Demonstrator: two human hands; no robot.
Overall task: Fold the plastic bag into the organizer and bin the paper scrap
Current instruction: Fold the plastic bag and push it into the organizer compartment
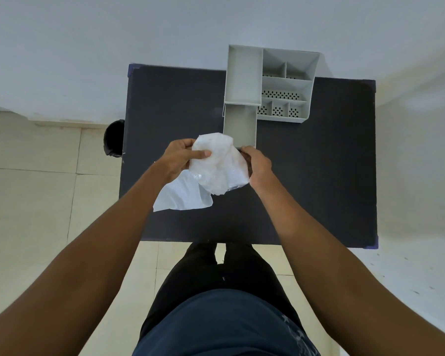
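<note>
Folding under way: my left grip and right grip each pinch the plastic bag, held crumpled above the bench with one corner trailing onto it. The organizer holds nothing yet. No paper scrap visible; bin stands beside the bench.

The plastic bag was thin, translucent white film, crinkled and faintly glossy. The organizer near the tabletop's far edge looked like smooth, matt grey plastic, its small compartments perforated at the base. The tabletop was dark and matt, finely textured. The floor was pale, smooth tile.
</note>
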